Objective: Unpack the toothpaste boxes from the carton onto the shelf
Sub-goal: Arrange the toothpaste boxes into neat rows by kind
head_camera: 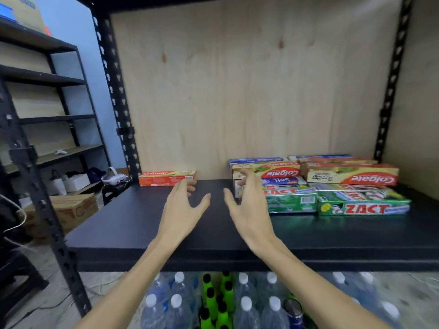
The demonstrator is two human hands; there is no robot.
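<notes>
Both my hands reach over the black shelf board. My left hand is open, fingers spread, just in front of a single red Colgate box lying at the back left. My right hand is open too, its fingers near the left end of a stack of toothpaste boxes on the right: green Zact boxes in front, Colgate boxes on top and behind. Neither hand holds anything. The carton is not clearly in view.
A plywood back panel closes the shelf. Black perforated uprights stand at both sides. Water bottles and green bottles fill the level below. Another rack and a cardboard box are at the left.
</notes>
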